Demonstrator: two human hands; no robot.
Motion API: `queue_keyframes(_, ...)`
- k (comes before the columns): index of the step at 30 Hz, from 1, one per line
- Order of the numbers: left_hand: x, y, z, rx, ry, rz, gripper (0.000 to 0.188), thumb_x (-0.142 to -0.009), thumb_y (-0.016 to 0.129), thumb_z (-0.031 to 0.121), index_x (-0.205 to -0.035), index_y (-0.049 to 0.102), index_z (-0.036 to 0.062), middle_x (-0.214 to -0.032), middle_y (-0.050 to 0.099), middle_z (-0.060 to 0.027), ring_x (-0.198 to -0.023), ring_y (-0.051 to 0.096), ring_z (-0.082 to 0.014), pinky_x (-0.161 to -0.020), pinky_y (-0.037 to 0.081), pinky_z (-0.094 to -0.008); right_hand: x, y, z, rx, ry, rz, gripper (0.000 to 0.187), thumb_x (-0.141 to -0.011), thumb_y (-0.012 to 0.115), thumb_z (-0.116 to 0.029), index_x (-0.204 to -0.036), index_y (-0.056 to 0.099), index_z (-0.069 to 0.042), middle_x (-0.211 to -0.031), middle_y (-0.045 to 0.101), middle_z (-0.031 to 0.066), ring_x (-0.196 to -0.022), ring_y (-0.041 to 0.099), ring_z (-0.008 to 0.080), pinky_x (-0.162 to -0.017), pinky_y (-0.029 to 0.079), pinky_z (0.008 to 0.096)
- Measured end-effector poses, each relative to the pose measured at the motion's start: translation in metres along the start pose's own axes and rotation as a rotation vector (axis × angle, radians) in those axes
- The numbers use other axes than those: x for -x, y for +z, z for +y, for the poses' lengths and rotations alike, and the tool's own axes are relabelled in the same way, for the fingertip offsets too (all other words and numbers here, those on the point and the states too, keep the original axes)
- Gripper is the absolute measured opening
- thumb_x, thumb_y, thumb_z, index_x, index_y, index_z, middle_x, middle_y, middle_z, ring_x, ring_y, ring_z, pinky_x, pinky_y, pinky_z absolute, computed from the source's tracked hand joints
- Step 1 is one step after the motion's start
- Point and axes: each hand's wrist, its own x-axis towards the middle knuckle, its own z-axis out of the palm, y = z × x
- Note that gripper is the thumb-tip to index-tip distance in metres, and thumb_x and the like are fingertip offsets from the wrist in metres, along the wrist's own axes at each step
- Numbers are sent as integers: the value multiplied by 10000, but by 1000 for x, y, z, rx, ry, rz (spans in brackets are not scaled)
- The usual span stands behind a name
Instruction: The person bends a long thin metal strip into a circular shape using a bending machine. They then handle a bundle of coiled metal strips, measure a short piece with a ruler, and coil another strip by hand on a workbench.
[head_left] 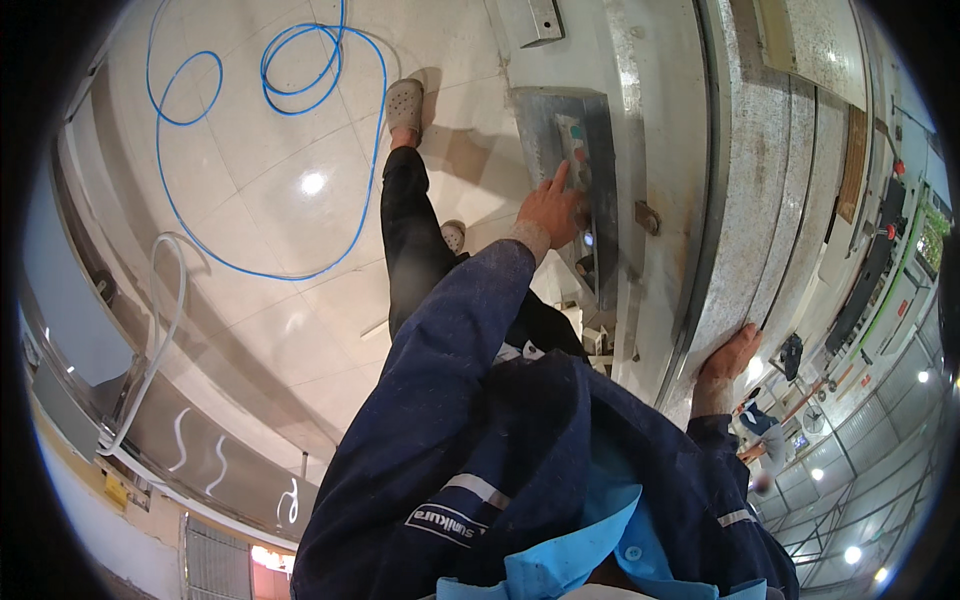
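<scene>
My left hand (552,212) is at a grey control panel (600,125) set in the side of a large pale machine (650,110). Its index finger is stretched out toward a row of green and red buttons (577,135), while the other fingers are partly hidden. Whether the fingertip presses a button, I cannot tell. A small lit spot (588,239) shows on the panel below this hand. My right hand (732,356) lies on the worn metal bed (745,200) of the machine, near its edge, and holds nothing.
Loops of blue hose (384,110) lie on the tiled floor to the left. A metal cabinet (230,440) with a white hose (180,290) stands at the lower left. Another person (768,440) is in the background right. A small metal latch (648,217) juts from the machine.
</scene>
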Motion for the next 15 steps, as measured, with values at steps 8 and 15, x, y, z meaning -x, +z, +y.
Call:
queue_keyframes(8,-49,1,3,-17,19,-121,881,-718,839,402,-1450,496,55,-1668,107,-164,-1386,447,-373,-1110,442,-474,4,0,-6,107,-33,63,681,-1060,377,-445,-1472,367,98,-1535,366,291,-1441,331,402,-1200,233,416)
queue_keyframes(15,-18,-63,8,35,-99,-37,453,-856,572,134,-1300,603,53,-1513,434,-206,-1322,488,-430,-1128,400,-454,13,4,-18,182,-7,178,649,-1051,429,-422,-1474,380,67,-1542,353,281,-1448,301,420,-1207,222,445)
